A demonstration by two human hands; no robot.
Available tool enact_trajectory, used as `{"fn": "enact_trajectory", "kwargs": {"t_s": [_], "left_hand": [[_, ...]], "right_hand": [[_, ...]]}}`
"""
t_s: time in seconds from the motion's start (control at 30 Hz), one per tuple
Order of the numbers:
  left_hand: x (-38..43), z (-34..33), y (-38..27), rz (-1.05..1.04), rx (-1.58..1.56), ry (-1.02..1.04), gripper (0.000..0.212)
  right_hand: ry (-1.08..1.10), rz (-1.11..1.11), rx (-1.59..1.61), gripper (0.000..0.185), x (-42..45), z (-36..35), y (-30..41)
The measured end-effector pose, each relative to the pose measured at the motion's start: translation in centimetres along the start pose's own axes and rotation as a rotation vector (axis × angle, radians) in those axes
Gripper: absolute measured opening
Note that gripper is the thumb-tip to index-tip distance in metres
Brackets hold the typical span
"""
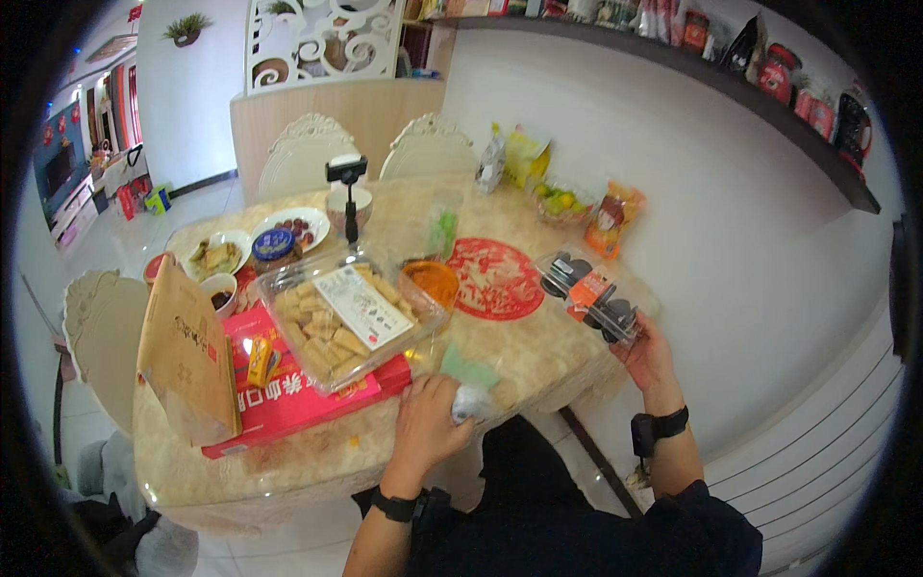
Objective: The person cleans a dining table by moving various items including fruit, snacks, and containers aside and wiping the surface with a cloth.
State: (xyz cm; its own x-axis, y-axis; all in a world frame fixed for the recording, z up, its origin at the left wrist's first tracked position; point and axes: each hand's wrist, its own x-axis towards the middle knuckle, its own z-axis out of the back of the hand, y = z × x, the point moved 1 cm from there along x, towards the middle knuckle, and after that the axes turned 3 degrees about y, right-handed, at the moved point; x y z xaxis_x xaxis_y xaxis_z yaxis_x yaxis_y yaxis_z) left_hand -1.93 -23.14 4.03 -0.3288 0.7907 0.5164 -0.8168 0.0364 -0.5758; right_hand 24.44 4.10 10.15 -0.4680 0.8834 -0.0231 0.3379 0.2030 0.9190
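My right hand [644, 353] grips the near end of a clear plastic box [593, 294] at the table's right side. Black round pieces lie inside, and an orange label spans its lid. At the table's front edge, my left hand [429, 418] is closed around a small white object [470, 402], too blurred to identify. A pale green sheet [469, 366] lies just beyond it. Left of that hand is a flat red carton [310, 400] bearing writing. On the carton rests a clear plastic tray [346, 317] of tan rolled snacks with a white label.
A brown paper bag [187, 353] stands at left beside a yellow packet [261, 360]. Behind are a blue-lidded jar [274, 247], a phone stand [350, 209], an orange bowl [430, 285] and plates of food. A fruit bowl [561, 203] and snack bags [613, 216] stand by the wall.
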Motion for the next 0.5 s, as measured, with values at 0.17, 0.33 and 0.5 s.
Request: {"fn": "enact_trajectory", "kwargs": {"t_s": [0.17,0.33,0.5], "left_hand": [[0.1,0.5,-0.3,0.023,-0.033,-0.003,0.041],[0.6,0.3,-0.5,0.080,-0.029,0.024,0.040],[0.9,-0.4,-0.5,0.057,-0.011,-0.018,0.039]], "right_hand": [[-0.057,-0.083,-0.057,0.030,0.7,0.4,-2.8],[-0.056,-0.106,-0.065,0.032,1.0,0.9,-5.2],[-0.059,-0.070,-0.146,0.039,2.2,2.1,-6.5]]}}
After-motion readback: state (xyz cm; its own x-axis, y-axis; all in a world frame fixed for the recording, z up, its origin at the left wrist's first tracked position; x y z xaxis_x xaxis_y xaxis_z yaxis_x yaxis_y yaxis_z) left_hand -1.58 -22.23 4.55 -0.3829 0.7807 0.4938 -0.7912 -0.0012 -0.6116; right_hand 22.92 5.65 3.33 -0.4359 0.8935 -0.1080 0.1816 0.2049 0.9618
